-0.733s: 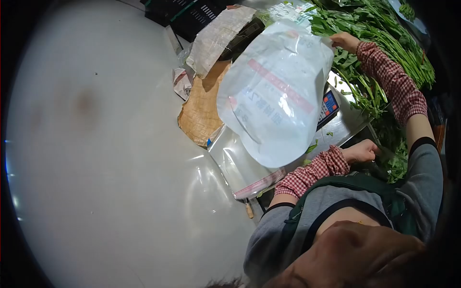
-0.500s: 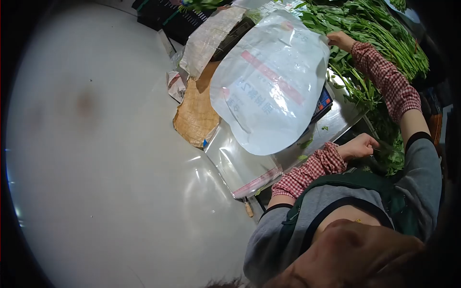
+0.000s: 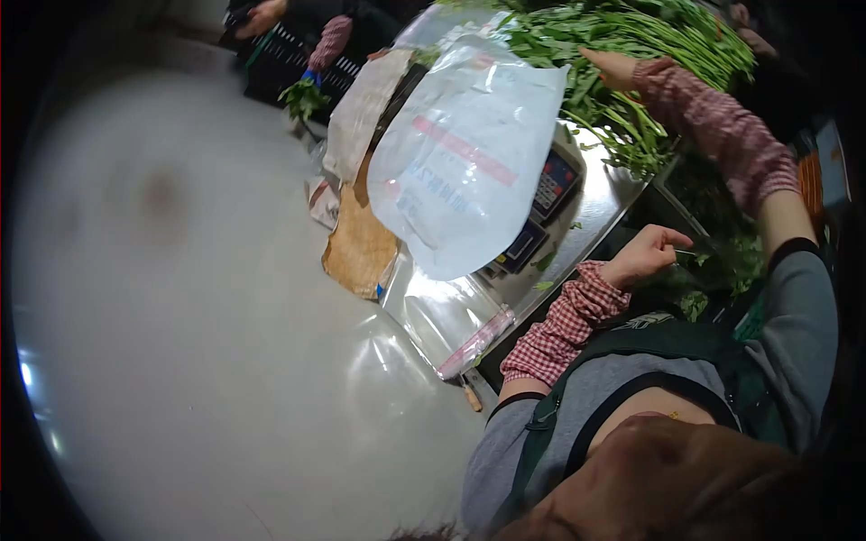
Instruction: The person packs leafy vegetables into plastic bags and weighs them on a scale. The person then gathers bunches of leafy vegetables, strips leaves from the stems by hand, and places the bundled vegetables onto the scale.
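Observation:
My left hand (image 3: 642, 256) is closed above the dark space in front of my body, index finger pointing out. A thin pale edge sticks out beneath that finger; I cannot make out what it belongs to. Below its fingertips lie loose green leaves (image 3: 695, 305). My right hand (image 3: 610, 70) reaches over a large heap of long-stemmed leafy greens (image 3: 667, 45), fingers stretched out and partly against the leaves. Just beside it is the edge of a big white plastic bag (image 3: 465, 162) with pink and blue print, draped over a digital scale (image 3: 552, 185).
Clear plastic bags (image 3: 442, 316) lie at the steel table's (image 3: 603, 200) corner, near a wooden handle (image 3: 473, 398). Brown paper (image 3: 359, 242) sits left of the white bag. At the top left, another person's hand (image 3: 262, 18) is by a black crate (image 3: 263, 74). Pale floor (image 3: 207, 316) spreads left.
My right hand has moved from the white bag's edge onto the greens. More of the scale's keypad shows. Another person's hand and sleeve have come into view at the top left.

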The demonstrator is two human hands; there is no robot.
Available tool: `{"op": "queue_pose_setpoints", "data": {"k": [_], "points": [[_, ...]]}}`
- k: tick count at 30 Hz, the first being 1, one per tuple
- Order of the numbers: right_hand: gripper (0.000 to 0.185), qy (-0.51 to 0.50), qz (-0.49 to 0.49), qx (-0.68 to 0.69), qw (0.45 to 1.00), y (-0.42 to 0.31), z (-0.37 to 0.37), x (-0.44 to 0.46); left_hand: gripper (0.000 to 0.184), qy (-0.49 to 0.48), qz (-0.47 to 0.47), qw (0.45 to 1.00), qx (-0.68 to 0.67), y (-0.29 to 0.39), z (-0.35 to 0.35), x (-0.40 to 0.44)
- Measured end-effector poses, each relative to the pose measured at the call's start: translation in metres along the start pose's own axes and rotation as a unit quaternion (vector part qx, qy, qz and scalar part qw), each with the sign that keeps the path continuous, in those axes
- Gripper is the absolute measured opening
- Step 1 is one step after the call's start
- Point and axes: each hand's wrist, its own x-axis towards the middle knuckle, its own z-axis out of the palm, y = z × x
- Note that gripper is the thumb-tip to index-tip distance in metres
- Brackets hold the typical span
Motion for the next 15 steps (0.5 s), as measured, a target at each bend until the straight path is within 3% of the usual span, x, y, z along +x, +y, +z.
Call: {"op": "queue_pose_setpoints", "data": {"k": [1, 2, 3, 4, 5, 6, 7, 8, 9, 11, 15], "points": [[0.014, -0.139, 0.022, -0.01, 0.99, -0.001, -0.035, -0.024, 0.038, 0.003, -0.001, 1.0, 0.014, 0.0, 0.004, 0.001], [0.015, -0.339, 0.009, -0.001, 0.941, -0.01, -0.07, -0.055, 0.038, -0.01, -0.006, 1.0, 0.013, 0.002, 0.01, 0.003], [0.021, -0.391, 0.046, 0.181, 0.901, 0.001, -0.074, -0.111, 0.038, -0.029, -0.016, 0.999, 0.021, 0.006, 0.014, 0.007], [0.028, -0.406, 0.094, 0.198, 0.887, -0.014, -0.092, -0.169, 0.037, -0.048, -0.023, 0.998, 0.029, 0.01, 0.02, 0.012], [0.038, -0.413, 0.299, 0.081, 0.856, -0.039, -0.103, -0.227, 0.037, -0.063, -0.027, 0.997, 0.038, 0.019, 0.025, 0.017], [0.057, -0.592, 0.415, 0.115, 0.682, -0.033, -0.112, -0.269, 0.037, -0.071, -0.028, 0.996, 0.039, 0.028, 0.029, 0.021], [0.06, -0.5, 0.449, 0.408, 0.618, -0.034, -0.101, -0.338, 0.036, -0.09, -0.031, 0.995, 0.022, 0.044, 0.034, 0.024], [0.07, -0.36, 0.435, 0.659, 0.497, -0.05, -0.095, -0.385, 0.035, -0.107, -0.031, 0.994, 0.006, 0.063, 0.038, 0.029], [0.069, -0.285, 0.43, 0.732, 0.445, -0.057, -0.091, -0.422, 0.033, -0.126, -0.02, 0.992, 0.025, 0.084, 0.044, 0.034], [0.068, -0.196, 0.455, 0.748, 0.442, -0.075, -0.084, -0.431, 0.03, -0.167, 0.015, 0.984, 0.066, 0.13, 0.065, 0.046], [0.064, -0.097, 0.451, 0.742, 0.486, -0.086, -0.087, -0.399, 0.028, -0.21, 0.102, 0.952, 0.199, 0.21, 0.122, 0.046]]}}
